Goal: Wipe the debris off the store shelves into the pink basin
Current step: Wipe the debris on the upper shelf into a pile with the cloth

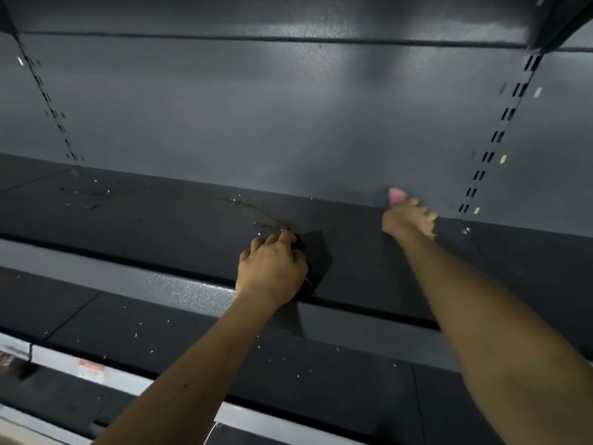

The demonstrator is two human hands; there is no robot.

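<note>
Brown streaks and white crumbs of debris [256, 216] lie across the dark upper shelf [160, 220]. My left hand [272, 268] rests on this shelf near its front edge. Its fingers curl over a small dark clump of debris [299, 245], and I cannot tell whether they grip it. My right hand [409, 216] reaches to the back of the shelf, blurred, closed on a small pink cloth-like thing [397, 194] pressed against the back panel. No pink basin is in view.
The grey back panel [288, 123] rises behind the shelf, with slotted uprights at left [51, 110] and right [500, 133]. Another shelf [288, 14] hangs overhead. The lower shelf [192, 342] carries scattered white crumbs, and a price rail with a red label [92, 369] runs along its front.
</note>
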